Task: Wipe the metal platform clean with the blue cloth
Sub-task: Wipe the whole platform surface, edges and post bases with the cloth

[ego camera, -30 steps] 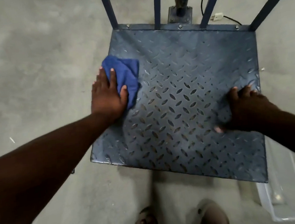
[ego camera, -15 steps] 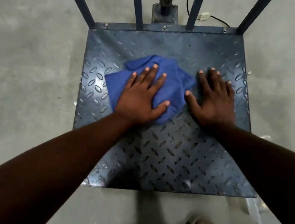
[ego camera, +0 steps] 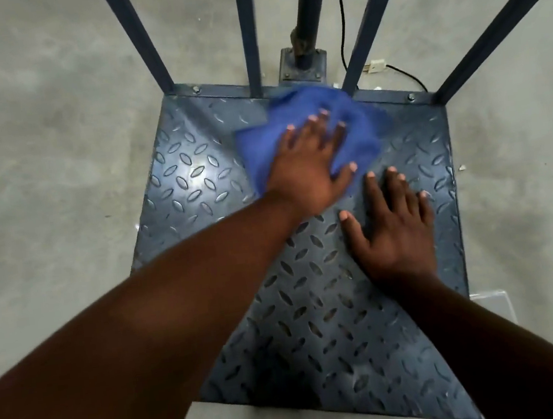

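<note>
Left arm [ego camera: 176,307] extends forward from the lower left, wrist straight. Left hand [ego camera: 311,167] lies palm-down, fingers straight and spread, thumb out to the right, fingertips slightly blurred. Right arm [ego camera: 490,340] reaches in from the lower right. Right hand [ego camera: 394,230] lies palm-down just beside the left hand and nearer the body, fingers straight and fanned, thumb splayed leftward.

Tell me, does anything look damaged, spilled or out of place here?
Nothing serious. The metal platform looks flat and undented, the blue cloth pressed under the left hand near its back edge. Only a white connector on a black cable lies loose on the floor behind it.
</note>
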